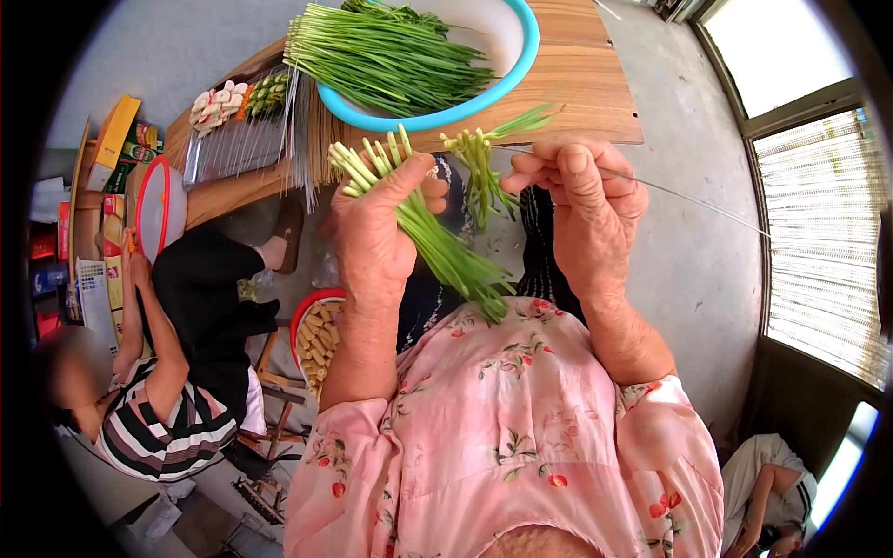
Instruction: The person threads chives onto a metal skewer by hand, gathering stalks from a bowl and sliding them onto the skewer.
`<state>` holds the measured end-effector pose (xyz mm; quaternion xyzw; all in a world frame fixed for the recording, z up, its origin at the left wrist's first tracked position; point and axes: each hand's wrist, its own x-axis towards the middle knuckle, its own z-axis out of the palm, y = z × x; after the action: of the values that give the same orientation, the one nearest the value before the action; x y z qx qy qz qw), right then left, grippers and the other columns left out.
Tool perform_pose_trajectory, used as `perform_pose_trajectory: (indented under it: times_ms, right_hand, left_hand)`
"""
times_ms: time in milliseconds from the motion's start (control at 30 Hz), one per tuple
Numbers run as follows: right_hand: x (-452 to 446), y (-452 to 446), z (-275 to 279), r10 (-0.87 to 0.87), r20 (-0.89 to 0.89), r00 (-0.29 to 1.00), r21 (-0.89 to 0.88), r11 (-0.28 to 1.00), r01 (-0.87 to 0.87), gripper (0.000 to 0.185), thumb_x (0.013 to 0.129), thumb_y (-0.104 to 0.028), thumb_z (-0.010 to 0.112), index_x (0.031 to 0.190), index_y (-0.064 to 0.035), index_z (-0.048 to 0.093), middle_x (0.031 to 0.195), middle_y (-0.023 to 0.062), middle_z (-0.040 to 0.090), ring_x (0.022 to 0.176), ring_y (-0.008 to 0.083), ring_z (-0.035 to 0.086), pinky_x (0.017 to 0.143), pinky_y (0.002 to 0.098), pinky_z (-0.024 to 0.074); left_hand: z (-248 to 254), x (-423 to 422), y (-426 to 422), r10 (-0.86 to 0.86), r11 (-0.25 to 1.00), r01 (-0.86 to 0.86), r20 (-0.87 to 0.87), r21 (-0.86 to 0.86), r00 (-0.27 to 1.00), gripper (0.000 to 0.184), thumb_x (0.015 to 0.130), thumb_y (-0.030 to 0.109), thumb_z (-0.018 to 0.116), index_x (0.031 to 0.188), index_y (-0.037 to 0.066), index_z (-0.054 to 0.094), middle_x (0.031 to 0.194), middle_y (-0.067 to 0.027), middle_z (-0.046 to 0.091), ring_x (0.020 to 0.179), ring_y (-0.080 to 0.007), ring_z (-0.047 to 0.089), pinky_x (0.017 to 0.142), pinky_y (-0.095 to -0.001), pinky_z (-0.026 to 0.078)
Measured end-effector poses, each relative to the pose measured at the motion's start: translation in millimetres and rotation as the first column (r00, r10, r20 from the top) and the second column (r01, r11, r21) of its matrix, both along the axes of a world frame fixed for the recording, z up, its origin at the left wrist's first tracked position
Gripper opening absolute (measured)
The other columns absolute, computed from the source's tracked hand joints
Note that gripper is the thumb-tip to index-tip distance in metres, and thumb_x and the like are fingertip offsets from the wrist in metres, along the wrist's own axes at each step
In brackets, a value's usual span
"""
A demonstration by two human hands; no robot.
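My left hand point(377, 228) is closed around a small bunch of garlic chives point(451, 256), with the pale cut ends sticking up past the thumb and the green leaves hanging toward my lap. Between the thumb and fingers of my right hand point(595, 209) is a thin metal skewer point(702, 204), its long free end pointing off to the right. A folded clump of chives point(478, 175) hangs at the skewer's other end, between my two hands. Just beyond, a large pile of chives point(381, 60) lies in a white basin with a blue rim point(524, 79).
The basin stands on a wooden table point(581, 84). Left of it, a metal tray point(219, 158) carries skewered food, with bare skewers point(299, 130) alongside. A red-rimmed container point(296, 339) of short tan pieces sits low at left. A seated co-worker point(167, 409) is near the shelves.
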<state>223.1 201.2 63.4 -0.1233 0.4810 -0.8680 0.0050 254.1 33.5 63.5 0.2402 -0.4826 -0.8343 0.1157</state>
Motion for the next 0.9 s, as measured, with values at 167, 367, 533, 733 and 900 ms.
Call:
perform_pose_trajectory:
  times_ms: [167,367,533,733,900]
  right_hand:
    - [3.9,-8.4,-4.2,0.017,0.038,0.999,-0.022,1.0,-0.016,0.023,0.091,-0.017,0.055,0.093,0.0051,0.061,0.082,0.0116,0.065,0.07,0.0192,0.065,0.068,0.0262,0.0509]
    - [4.1,-8.8,-5.6,0.006,0.055,0.998,-0.017,1.0,-0.005,0.023,0.091,-0.017,0.054,0.093,0.005,0.061,0.082,0.0113,0.065,0.07,0.0187,0.064,0.068,0.0267,0.0504]
    - [5.5,-10.1,-6.8,-0.02,0.014,1.0,0.022,1.0,0.02,0.022,0.09,-0.016,0.055,0.092,0.0048,0.062,0.082,0.0106,0.064,0.07,0.0176,0.064,0.068,0.0261,0.0497]
    - [9.8,-17.5,-9.6,-0.013,0.021,1.0,-0.018,1.0,0.013,0.022,0.09,-0.017,0.056,0.093,0.0048,0.062,0.083,0.0104,0.064,0.071,0.0169,0.064,0.068,0.0256,0.0495]
    - [-2.4,-12.5,-17.6,0.082,0.21,0.974,-0.187,0.981,-0.042,0.027,0.09,-0.022,0.056,0.094,0.0048,0.06,0.083,0.0121,0.065,0.07,0.0187,0.064,0.068,0.0264,0.0508]
  left_hand:
    - [0.5,1.9,3.8,-0.004,1.0,0.004,-0.042,0.0,0.999,0.019,0.076,0.001,0.067,0.093,-0.001,0.06,0.078,-0.008,0.064,0.057,-0.015,0.06,0.047,-0.0255,0.05]
    - [-2.6,3.4,5.7,0.007,1.0,-0.005,-0.091,0.025,0.996,0.019,0.076,0.001,0.067,0.094,0.0,0.06,0.078,-0.0069,0.063,0.056,-0.0154,0.059,0.047,-0.0259,0.049]
    - [-4.0,3.6,5.9,-0.003,1.0,0.003,-0.112,0.006,0.994,0.02,0.074,-0.002,0.067,0.092,-0.001,0.059,0.078,-0.0072,0.062,0.057,-0.016,0.058,0.049,-0.0276,0.048]
    - [-4.9,3.9,13.0,-0.039,0.992,0.024,-0.119,-0.126,0.992,0.019,0.077,-0.002,0.064,0.094,-0.003,0.057,0.08,-0.0094,0.062,0.061,-0.0185,0.059,0.053,-0.0295,0.05]
    - [-3.2,3.3,8.7,-0.019,0.999,0.022,-0.088,0.026,0.996,0.02,0.077,0.001,0.067,0.095,-0.002,0.058,0.082,-0.0098,0.062,0.066,-0.0199,0.063,0.059,-0.0321,0.055]
